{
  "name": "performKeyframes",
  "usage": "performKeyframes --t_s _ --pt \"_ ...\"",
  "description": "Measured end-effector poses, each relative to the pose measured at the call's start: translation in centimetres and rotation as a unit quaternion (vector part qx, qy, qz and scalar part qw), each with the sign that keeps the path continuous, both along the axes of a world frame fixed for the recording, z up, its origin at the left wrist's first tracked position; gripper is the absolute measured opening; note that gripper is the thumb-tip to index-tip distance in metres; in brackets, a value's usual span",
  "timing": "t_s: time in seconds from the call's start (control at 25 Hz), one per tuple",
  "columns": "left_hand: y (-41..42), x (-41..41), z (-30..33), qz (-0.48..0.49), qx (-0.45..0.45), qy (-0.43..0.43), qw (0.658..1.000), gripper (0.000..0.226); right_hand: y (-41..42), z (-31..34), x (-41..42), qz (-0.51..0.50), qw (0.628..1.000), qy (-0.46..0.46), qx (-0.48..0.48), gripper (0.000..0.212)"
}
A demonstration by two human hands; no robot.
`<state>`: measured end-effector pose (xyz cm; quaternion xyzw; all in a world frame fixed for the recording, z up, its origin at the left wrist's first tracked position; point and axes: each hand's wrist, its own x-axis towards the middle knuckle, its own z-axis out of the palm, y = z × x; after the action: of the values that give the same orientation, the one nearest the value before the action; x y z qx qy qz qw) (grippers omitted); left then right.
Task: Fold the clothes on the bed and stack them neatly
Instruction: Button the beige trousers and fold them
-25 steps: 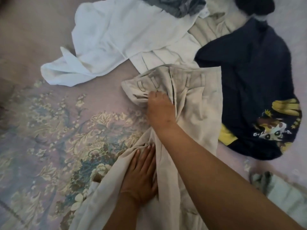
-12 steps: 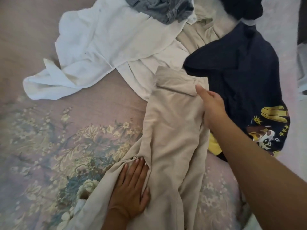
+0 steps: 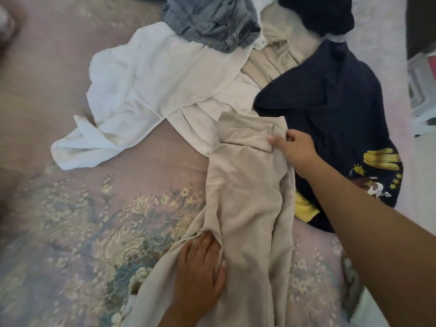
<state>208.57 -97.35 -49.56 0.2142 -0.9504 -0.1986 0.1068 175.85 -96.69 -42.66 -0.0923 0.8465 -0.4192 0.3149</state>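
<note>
Bedspread (image 3: 70,232), pinkish with a floral print, filled the left and near part of the view. White shirt (image 3: 146,90) lay crumpled at far left-centre, one sleeve trailing toward the left. Grey jeans (image 3: 212,22) were bunched at the far edge, overlapping the shirt's top. Beige trousers (image 3: 247,197) lay lengthwise in the centre, running from the near edge to the waistband, whose far end overlapped white cloth. Left hand (image 3: 200,267) pressed flat on the trousers' near left part, fingers straight and spread, the fingertips tucked under a fold of the fabric. Right hand (image 3: 295,149) reached to the right side of the waistband, thumb and curled fingers pinching the folded-over edge. Dark navy shirt (image 3: 330,102) with a yellow cartoon print lay right of the trousers, touching them. A black garment (image 3: 316,15) sat at far right.
</note>
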Motion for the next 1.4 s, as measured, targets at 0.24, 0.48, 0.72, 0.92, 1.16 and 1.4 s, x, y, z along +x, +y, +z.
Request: performKeyframes --t_s 0.24,0.48,0.72,0.92,1.16,1.4 --pt "-9.5 -8.6 9.5 0.321 0.368 0.091 0.868 0.027 3.9 1.1 9.0 0.153 0.919 0.361 -0.053 0.01" --pt "-16.5 -13.9 15.2 0.285 0.495 -0.02 0.821 0.067 7.5 3.0 14.3 0.165 0.839 0.499 -0.144 0.018" --pt "-16.3 -14.3 18.2 0.044 0.464 -0.251 0.848 0.092 8.6 5.9 16.5 0.166 0.859 0.455 -0.165 0.024" --pt "-16.1 -9.9 18.9 0.048 0.476 -0.165 0.862 0.054 9.6 7.3 17.3 0.114 0.942 0.295 -0.108 0.009" --pt "-13.9 -8.9 18.5 0.15 0.469 -0.14 0.859 0.005 9.2 9.5 17.5 0.005 0.982 0.11 -0.151 0.011" --pt "-15.0 -9.8 20.0 0.225 0.383 -0.085 0.892 0.007 7.5 11.5 16.3 -0.055 0.987 0.026 -0.147 0.041"
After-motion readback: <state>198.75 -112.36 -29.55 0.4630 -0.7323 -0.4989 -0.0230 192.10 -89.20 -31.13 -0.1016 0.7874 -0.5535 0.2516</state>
